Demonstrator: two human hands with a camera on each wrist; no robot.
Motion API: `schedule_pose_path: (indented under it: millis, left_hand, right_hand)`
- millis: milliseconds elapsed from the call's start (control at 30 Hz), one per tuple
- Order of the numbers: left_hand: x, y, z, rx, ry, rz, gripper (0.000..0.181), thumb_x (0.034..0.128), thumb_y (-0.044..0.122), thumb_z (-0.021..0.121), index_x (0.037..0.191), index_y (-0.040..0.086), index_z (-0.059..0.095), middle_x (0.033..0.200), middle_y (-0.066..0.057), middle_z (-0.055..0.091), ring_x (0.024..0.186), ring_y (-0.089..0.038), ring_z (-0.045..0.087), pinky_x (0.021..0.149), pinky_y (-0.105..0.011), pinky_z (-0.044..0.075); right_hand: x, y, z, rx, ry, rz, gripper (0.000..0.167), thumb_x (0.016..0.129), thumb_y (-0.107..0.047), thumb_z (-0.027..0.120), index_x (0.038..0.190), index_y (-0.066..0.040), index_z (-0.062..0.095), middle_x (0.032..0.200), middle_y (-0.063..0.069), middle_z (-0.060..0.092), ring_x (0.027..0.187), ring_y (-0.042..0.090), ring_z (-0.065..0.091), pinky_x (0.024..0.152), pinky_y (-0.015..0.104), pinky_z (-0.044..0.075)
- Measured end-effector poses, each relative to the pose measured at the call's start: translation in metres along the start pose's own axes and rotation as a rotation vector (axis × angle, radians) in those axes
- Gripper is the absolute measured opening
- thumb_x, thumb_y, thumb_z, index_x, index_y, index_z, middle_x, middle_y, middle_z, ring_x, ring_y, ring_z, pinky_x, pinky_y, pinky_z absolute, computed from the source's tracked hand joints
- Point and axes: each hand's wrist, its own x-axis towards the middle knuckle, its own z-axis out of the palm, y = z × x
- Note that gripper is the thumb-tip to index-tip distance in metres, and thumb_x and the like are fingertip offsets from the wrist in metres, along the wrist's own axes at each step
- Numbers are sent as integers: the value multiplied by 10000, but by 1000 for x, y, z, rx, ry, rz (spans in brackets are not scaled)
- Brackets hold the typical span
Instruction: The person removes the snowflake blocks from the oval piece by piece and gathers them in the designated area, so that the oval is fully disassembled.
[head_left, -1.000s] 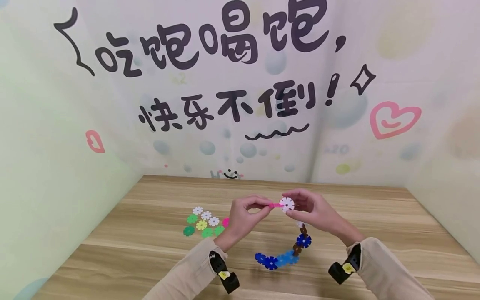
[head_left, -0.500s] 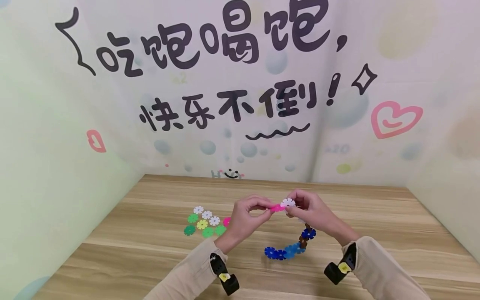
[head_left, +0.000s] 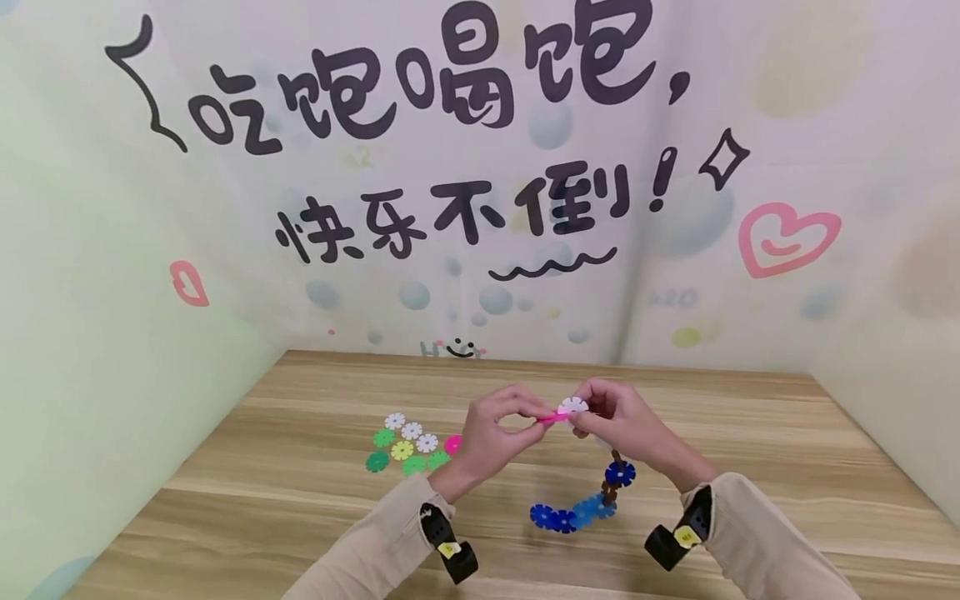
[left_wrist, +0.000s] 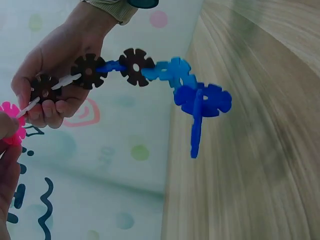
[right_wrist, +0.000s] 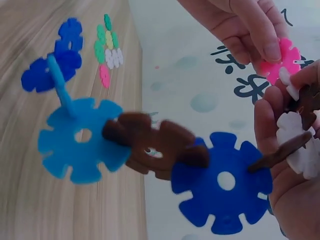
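Note:
My left hand (head_left: 491,429) pinches a pink slotted snowflake disc (head_left: 551,417) between thumb and fingers. Its edge meets a white snowflake disc (head_left: 575,405), which my right hand (head_left: 633,423) holds by thumb and fingertips. From the right hand hangs a curved chain of interlocked discs. White and brown ones lie near the palm, followed by a dark blue disc (right_wrist: 220,182), a brown disc (right_wrist: 155,150), a light blue disc (right_wrist: 82,137) and more dark blue discs (left_wrist: 205,98) at the low end. How deep the pink and white slots sit together cannot be made out.
On the wooden table (head_left: 300,517), left of the hands, lie several loose discs: white (head_left: 412,431), green (head_left: 377,462), yellow (head_left: 402,451) and pink (head_left: 452,445). A printed cloth (head_left: 465,208) hangs behind the table. Each wrist wears a black strap camera (head_left: 450,546).
The hands have drawn a little closer. The pink disc has tilted to show its face, and the white disc is more covered by my right thumb. The chain's low end has swung right.

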Motion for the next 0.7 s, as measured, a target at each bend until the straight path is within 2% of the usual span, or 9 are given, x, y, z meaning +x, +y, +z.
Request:
schedule_pose_path:
  millis: [167, 267, 367, 600, 700]
  left_hand:
    - [-1, 1, -7, -14, 24, 116, 118, 688, -88, 677, 790, -29, 679, 775, -95, 638, 742, -155, 607, 674, -238, 511]
    - [-2, 2, -10, -43, 13, 172, 134, 670, -119, 675, 783, -48, 673, 768, -109, 629, 726, -172, 609, 651, -238, 514]
    - [-3, 4, -13, -51, -23, 182, 139, 667, -121, 678, 782, -43, 676, 766, -102, 626, 725, -165, 605, 636, -220, 510]
    - [-6, 10, -21, 1, -120, 183, 146, 671, -97, 694, 797, -24, 686, 776, -83, 634, 725, -132, 605, 641, -172, 495]
    - [-8, 13, -25, 0, -132, 201, 158, 660, -105, 695, 797, -25, 684, 769, -85, 633, 716, -134, 613, 632, -160, 493]
  right_hand:
    - [0, -7, 4, 3, 21, 17, 76, 836, -40, 568, 831, 31, 540, 708, 108, 579, 577, 142, 535, 431, 212, 417]
    - [-1, -8, 7, 11, 19, -1, 60, 827, -24, 564, 807, 30, 546, 686, 103, 579, 532, 113, 493, 388, 207, 366]
    - [-3, -8, 9, 22, 6, -28, 32, 821, 2, 555, 794, 19, 554, 678, 94, 581, 519, 105, 480, 390, 210, 373]
    - [-8, -5, 16, 57, -13, -83, 54, 800, 47, 548, 769, 3, 551, 658, 68, 568, 509, 78, 454, 395, 198, 372]
    - [-10, -6, 19, 81, -41, -114, 52, 795, 58, 543, 767, 15, 550, 650, 47, 564, 511, 70, 452, 405, 195, 381]
